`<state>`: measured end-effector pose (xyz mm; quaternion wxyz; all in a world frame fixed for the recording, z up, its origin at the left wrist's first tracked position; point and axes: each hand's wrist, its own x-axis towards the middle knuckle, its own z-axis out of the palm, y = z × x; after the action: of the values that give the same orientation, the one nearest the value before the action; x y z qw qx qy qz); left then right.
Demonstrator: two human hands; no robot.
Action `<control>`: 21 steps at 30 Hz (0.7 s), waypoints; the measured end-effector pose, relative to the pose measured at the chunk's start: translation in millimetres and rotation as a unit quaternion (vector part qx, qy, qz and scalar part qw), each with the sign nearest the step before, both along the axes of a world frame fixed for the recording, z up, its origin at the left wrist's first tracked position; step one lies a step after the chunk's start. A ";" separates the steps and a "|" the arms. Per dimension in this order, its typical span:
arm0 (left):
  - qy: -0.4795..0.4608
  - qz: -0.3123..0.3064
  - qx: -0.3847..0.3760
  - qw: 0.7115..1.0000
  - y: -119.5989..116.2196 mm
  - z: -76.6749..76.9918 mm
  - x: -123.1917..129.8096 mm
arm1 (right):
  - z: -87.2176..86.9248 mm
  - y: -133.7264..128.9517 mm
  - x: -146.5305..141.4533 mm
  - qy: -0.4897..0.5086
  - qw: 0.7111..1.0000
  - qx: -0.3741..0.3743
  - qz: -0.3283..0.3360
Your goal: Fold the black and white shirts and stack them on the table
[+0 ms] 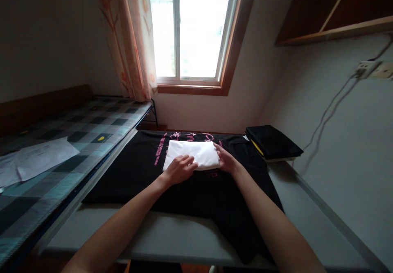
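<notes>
White cloth (190, 151), folded into a flat, neat rectangle, lay over the pink lettering (160, 149) of a black garment (123, 179) spread across the table (172, 234). From where I stood, the left hand (180, 168) was partly open on the cloth's near side, its fingers loosely bent over the top; I couldn't tell whether the fingertips pinched any of it. The right hand (226, 159) was closed around the right-hand end of the white cloth, holding it by the edge.

One part of the black garment reached down toward the near edge of the table. Near the wall, at the table's far right, sat a folded black bundle (273, 140) with a strip of yellow (257, 147) along its side. To the left, loose papers (46, 158) rested on a checked bed (107, 121), and a flowered curtain (135, 43) hung beside the bright window (199, 31).
</notes>
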<state>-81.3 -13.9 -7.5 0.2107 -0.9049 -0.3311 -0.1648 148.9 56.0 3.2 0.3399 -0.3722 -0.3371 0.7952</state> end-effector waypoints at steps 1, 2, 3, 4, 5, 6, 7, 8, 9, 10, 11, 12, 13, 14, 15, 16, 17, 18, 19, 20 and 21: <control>0.002 -0.006 0.004 1.000 -0.2 -0.7 -0.6 | 2.3 0.4 -1.1 -0.010 1.000 -0.006 0.013; 0.002 -0.010 0.007 1.000 -0.4 -1.4 -0.9 | 4.8 0.9 -2.3 -0.023 0.999 -0.008 0.027; 0.002 -0.013 0.010 1.000 -0.5 -2.1 -1.1 | 7.2 1.5 -3.6 -0.043 0.998 -0.005 0.039; 0.000 -0.016 0.013 1.000 -0.5 -2.5 -1.2 | 9.4 2.1 -5.0 -0.065 0.997 0.001 0.046; -0.003 -0.018 0.016 1.000 -0.5 -2.7 -1.2 | 11.2 2.7 -6.5 -0.087 0.995 0.006 0.051; -0.006 -0.020 0.019 1.000 -0.4 -2.7 -1.2 | 12.5 3.3 -7.8 -0.106 0.993 0.011 0.053; -0.010 -0.022 0.023 0.999 -0.3 -2.4 -1.3 | 13.2 3.6 -9.0 -0.124 0.991 0.015 0.054; -0.014 -0.022 0.026 0.999 -0.2 -2.1 -1.4 | 13.5 3.7 -9.9 -0.140 0.988 0.021 0.054; -0.019 -0.024 0.028 0.999 -0.3 -1.8 -1.6 | 13.6 3.5 -10.2 -0.153 0.986 0.032 0.052; -0.025 -0.026 0.028 0.999 -0.4 -1.6 -1.9 | 13.9 3.3 -9.8 -0.165 0.984 0.046 0.047; -0.034 -0.030 0.028 0.999 -0.5 -1.8 -2.1 | 15.0 2.9 -8.4 -0.181 0.981 0.063 0.039; -0.044 -0.035 0.026 0.998 -0.8 -2.3 -2.2 | 17.5 2.6 -5.9 -0.196 0.977 0.083 0.028; -0.055 -0.041 0.024 0.997 -1.0 -3.3 -2.2 | 22.1 2.5 -2.1 -0.210 0.972 0.103 0.019; -0.065 -0.046 0.022 0.997 -1.1 -4.7 -1.9 | 29.2 2.6 3.2 -0.225 0.967 0.121 0.013; -0.076 -0.049 0.022 0.996 -1.1 -6.4 -1.4 | 39.1 2.8 10.1 -0.243 0.960 0.136 0.009; -0.085 -0.051 0.021 0.995 -0.9 -8.4 -0.6 | 52.1 3.1 18.4 -0.256 0.955 0.153 0.012; -0.093 -0.054 0.018 0.994 -0.4 -10.6 0.4 | 67.8 3.1 28.1 -0.281 0.945 0.166 0.019; -0.099 -0.059 0.010 0.993 0.3 -12.7 1.5 | 85.8 2.6 38.6 -0.306 0.935 0.178 0.020; -0.104 -0.067 -0.001 0.992 1.2 -14.8 2.7 | 105.3 1.5 49.5 -0.328 0.925 0.189 0.025; -0.107 -0.078 -0.017 0.991 2.2 -16.6 3.8 | 125.5 -0.4 60.2 -0.351 0.916 0.193 0.033; -0.108 -0.089 -0.035 0.990 3.1 -18.2 4.9 | 145.4 -3.1 70.1 -0.372 0.906 0.200 0.039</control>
<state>-76.4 -10.8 -25.7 0.1261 -0.9143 -0.2759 -0.2682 219.0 52.8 148.6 0.2261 -0.5518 -0.6047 0.5279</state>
